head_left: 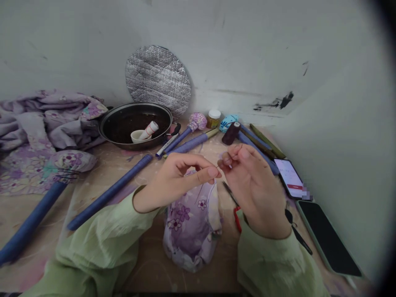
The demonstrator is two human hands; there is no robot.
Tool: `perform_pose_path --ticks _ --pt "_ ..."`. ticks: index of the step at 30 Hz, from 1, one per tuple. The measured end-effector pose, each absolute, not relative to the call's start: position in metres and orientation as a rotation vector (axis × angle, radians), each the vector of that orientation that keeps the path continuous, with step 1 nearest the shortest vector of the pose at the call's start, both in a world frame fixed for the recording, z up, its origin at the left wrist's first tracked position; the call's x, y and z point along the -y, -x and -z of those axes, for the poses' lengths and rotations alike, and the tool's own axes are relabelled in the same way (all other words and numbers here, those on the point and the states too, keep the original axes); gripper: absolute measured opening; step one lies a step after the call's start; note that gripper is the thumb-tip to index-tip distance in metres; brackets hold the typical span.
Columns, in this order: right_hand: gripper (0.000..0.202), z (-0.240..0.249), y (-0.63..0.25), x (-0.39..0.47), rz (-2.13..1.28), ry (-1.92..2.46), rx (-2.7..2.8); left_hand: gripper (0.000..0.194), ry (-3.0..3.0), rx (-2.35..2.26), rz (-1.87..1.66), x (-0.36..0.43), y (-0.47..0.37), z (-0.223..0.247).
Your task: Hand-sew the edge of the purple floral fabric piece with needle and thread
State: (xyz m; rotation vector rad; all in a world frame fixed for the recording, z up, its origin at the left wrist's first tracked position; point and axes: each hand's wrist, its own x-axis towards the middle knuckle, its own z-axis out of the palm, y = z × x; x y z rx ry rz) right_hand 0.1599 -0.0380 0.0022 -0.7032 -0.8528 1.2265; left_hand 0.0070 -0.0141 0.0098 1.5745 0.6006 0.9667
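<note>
My left hand [182, 179] is closed in a pinch, thumb against forefinger, on a thin dark thread [199, 193] whose end hangs below the fingertips. My right hand [252, 181] is closed too, its curled fingers meeting the same fine strand just beside the left fingertips. Whether a needle is there is too small to tell. Beneath both hands lies a gathered piece of purple flowered cloth [192, 231] with a pale edge. Scissors [237, 218] with red handles lie partly hidden under my right hand.
A black pan [107, 136] holds a small white bowl [136, 137]. Blue-wrapped sticks [114, 189] lie about, one with a cloth-covered head [72, 161]. Behind my hands stand a thread spool [231, 134] and a jar [213, 119]. Two phones [289, 177] lie at right, beside the wall.
</note>
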Motion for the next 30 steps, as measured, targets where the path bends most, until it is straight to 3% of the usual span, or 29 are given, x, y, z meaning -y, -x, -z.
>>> perform_pose_path --ticks 21,30 --pt "0.014 -0.03 -0.227 0.026 -0.834 0.713 0.522 0.016 -1.513 -0.596 -0.83 -0.001 -0.005 0.004" --pt "0.029 -0.036 -0.246 0.027 -0.78 0.738 0.439 0.015 -1.508 -0.571 -0.793 -0.001 -0.003 0.005"
